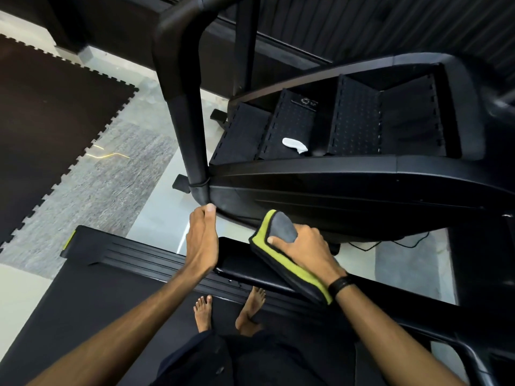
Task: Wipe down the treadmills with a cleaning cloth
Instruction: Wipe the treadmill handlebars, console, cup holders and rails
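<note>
Dim scene, glossy floor glare, wide-angle distortion.

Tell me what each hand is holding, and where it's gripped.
The right hand grips the cleaning cloth near its upper end. The left hand holds nothing.

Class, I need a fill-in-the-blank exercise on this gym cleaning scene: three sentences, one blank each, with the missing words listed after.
1. The right hand grips a grey cloth edged in ____.
2. The left hand's fingertips touch the machine's black ____ near the upright post.
3. The person's feet are ____, without shoes.

Missing words: yellow-green; casing; bare
</note>
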Demonstrator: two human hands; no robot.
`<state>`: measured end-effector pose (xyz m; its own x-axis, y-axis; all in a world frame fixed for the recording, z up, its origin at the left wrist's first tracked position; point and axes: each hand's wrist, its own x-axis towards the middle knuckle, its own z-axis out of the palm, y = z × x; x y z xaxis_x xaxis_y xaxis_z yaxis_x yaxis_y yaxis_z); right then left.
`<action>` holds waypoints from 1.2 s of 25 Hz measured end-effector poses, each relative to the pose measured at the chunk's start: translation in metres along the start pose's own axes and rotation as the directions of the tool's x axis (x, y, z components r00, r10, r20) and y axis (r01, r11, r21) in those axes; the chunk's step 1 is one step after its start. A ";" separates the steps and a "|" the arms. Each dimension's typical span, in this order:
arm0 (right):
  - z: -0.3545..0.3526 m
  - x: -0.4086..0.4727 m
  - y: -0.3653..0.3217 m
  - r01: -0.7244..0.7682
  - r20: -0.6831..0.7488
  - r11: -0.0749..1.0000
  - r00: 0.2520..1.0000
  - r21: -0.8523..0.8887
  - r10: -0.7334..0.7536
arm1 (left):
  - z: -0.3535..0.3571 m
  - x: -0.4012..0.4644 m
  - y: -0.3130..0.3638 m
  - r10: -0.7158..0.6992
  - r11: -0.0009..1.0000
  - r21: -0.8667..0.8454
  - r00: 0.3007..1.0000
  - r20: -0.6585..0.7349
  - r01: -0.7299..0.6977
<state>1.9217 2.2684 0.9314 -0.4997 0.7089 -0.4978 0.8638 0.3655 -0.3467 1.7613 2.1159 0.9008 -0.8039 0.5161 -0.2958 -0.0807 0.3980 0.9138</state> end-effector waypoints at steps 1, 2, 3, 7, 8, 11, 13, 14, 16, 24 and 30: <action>0.001 0.014 0.000 -0.063 0.060 0.998 0.996 -0.017 0.064 | -0.001 0.000 -0.001 0.001 1.000 0.021 1.000 -0.014 -0.001; 0.006 0.029 -0.005 -0.091 0.112 0.994 0.989 -0.052 0.096 | -0.001 0.000 -0.002 0.002 0.999 0.047 1.000 -0.024 -0.001; 0.013 0.040 -0.015 -0.081 0.157 0.992 0.983 -0.094 0.095 | -0.003 0.000 -0.003 0.009 0.997 0.071 1.000 -0.026 -0.007; 0.037 0.053 -0.073 0.093 0.177 0.994 0.981 -0.060 -0.081 | -0.001 0.002 -0.005 0.037 0.995 0.098 0.999 -0.017 -0.035; 0.039 0.046 -0.079 0.133 0.142 0.991 0.982 -0.026 -0.128 | -0.002 0.003 -0.005 0.037 0.995 0.090 0.999 -0.015 -0.036; 0.029 0.009 -0.055 0.183 0.004 0.981 0.983 0.064 -0.184 | -0.001 0.003 -0.006 0.049 0.997 0.062 0.999 -0.002 -0.049; 0.017 -0.003 -0.021 0.163 -0.047 0.984 0.986 0.066 -0.160 | -0.001 0.002 -0.004 0.046 0.998 0.043 0.999 0.004 -0.046; 0.011 0.000 -0.005 0.125 -0.030 0.990 0.992 0.062 -0.124 | -0.002 0.002 -0.004 0.039 0.999 0.036 0.999 0.010 -0.039; 0.000 0.020 0.016 -0.020 0.087 0.998 0.996 0.051 0.016 | -0.002 0.003 -0.004 0.034 0.999 0.042 0.999 0.023 -0.035; 0.045 0.057 -0.088 0.096 0.213 0.994 0.973 -0.046 -0.085 | -0.002 0.007 -0.008 0.048 0.996 0.074 0.998 0.029 -0.050; 0.016 -0.023 -0.034 0.178 -0.117 0.984 0.977 0.013 -0.176 | -0.001 0.006 -0.008 0.072 0.996 0.058 0.997 0.003 -0.072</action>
<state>1.9025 2.2298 0.9419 -0.6329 0.6990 -0.3328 0.7599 0.4785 -0.4400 1.7563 2.1154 0.8916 -0.8056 0.5459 -0.2302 0.0119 0.4034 0.9150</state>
